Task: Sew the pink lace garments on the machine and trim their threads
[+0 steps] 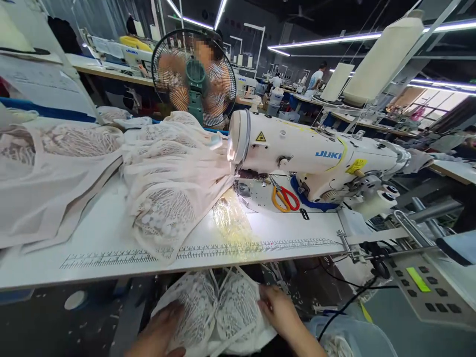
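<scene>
Below the table's front edge, a pale lace bra [238, 307] is spread cup side up over my lap. My left hand [161, 325] holds its left side, the fingers lying over the lace cup and the thumb low at the frame's bottom. At the other cup's outer edge, my right hand [278, 307] grips the fabric with bent fingers. Thin straps run up from the two cups towards the table edge. On the table, a heap of similar pale lace bras [167, 208] reaches to the needle area of a white sewing machine [290, 144].
Scissors [284, 196] with red and yellow handles and a black blade [304, 214] lie by the machine. More pale garments [55, 183] cover the table's left. A printed ruler [260, 246] runs along the front. A fan [195, 74] stands behind; a control panel [427, 287] juts out right.
</scene>
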{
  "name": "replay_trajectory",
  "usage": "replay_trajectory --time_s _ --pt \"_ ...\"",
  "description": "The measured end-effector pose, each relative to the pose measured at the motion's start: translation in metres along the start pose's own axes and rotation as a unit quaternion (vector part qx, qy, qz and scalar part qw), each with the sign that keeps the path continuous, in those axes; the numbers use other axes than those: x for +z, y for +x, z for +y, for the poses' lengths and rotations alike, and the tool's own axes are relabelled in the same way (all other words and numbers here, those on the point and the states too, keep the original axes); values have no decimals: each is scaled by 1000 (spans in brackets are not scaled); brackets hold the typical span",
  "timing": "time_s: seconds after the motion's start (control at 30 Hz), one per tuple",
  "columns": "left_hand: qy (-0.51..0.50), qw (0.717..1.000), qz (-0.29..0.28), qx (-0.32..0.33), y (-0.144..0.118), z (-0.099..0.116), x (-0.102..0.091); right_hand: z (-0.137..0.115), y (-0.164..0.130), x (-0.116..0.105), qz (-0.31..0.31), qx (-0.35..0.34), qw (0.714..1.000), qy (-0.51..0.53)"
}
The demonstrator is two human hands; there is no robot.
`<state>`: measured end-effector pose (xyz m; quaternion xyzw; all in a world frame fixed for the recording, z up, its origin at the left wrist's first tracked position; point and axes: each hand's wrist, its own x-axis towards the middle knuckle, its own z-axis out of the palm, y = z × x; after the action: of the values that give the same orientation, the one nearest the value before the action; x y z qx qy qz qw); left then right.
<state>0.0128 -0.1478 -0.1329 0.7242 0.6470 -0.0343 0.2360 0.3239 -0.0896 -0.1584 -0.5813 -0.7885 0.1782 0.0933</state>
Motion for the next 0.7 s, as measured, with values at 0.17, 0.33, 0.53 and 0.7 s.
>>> replay_trajectory --time_s 0.17,0.33,0.53,0.7 --pt "34 997 -59 -36 0 21 10 -5 7 -6 -24 -8 1000 7" --pt "46 999 -6 -4 -16 26 16 -12 1 -5 -16 2 1000 7" --pt "32 997 6 76 -23 32 12 -29 -17 -57 -2 -43 998 40" --pt "-126 984 -29 126 -24 40 -24 -48 -38 -138 19 -99 967 233"
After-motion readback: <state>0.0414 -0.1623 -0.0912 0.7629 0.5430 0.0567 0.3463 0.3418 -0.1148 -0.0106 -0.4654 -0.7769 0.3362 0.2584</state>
